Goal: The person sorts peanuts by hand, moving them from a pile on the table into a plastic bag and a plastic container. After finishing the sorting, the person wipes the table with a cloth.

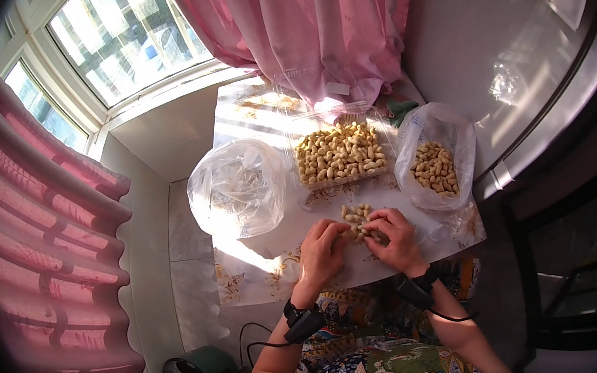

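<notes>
A clear plastic bag [237, 188] sits at the far left of the table [250, 278], its contents too hazy to name. Nearer, the left hand [320, 249] lies on the tabletop with its fingers curled in and pinched on a peanut [359, 233] at the middle of the near edge. Just beyond that nut lies a small pile of peanuts [356, 214], and farther still a clear tray [339, 154] full of them. The right hand [396, 238] meets the left, fingertips closed on what seems to be the same peanut, though it is mostly hidden. A black band [416, 291] wraps that wrist. At the far right stands a second bag [436, 162] holding peanuts.
</notes>
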### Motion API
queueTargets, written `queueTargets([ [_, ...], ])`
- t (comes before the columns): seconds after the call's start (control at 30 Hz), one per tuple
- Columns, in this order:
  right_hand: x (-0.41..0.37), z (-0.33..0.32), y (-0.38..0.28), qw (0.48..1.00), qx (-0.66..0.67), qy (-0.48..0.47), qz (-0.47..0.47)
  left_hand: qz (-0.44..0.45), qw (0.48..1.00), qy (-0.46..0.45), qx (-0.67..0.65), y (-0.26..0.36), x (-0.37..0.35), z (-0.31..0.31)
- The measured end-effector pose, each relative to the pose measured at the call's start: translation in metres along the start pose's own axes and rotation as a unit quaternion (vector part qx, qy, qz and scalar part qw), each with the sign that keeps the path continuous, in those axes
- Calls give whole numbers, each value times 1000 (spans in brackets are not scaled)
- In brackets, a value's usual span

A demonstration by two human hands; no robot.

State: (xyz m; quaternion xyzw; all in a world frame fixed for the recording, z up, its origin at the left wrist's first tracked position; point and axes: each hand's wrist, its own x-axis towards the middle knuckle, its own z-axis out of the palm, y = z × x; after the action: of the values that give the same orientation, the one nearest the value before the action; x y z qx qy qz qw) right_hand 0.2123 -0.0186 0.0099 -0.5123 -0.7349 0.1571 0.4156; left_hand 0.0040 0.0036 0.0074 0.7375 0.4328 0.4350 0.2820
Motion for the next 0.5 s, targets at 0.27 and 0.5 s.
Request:
queueTargets([
  [0.27, 0, 4, -1, 999, 12, 15, 40, 3, 1000, 1, 3, 0, 0, 0],
  [0.5, -2, 5, 4, 999, 9, 6, 44, 4, 1000, 3, 2, -1, 0, 0],
])
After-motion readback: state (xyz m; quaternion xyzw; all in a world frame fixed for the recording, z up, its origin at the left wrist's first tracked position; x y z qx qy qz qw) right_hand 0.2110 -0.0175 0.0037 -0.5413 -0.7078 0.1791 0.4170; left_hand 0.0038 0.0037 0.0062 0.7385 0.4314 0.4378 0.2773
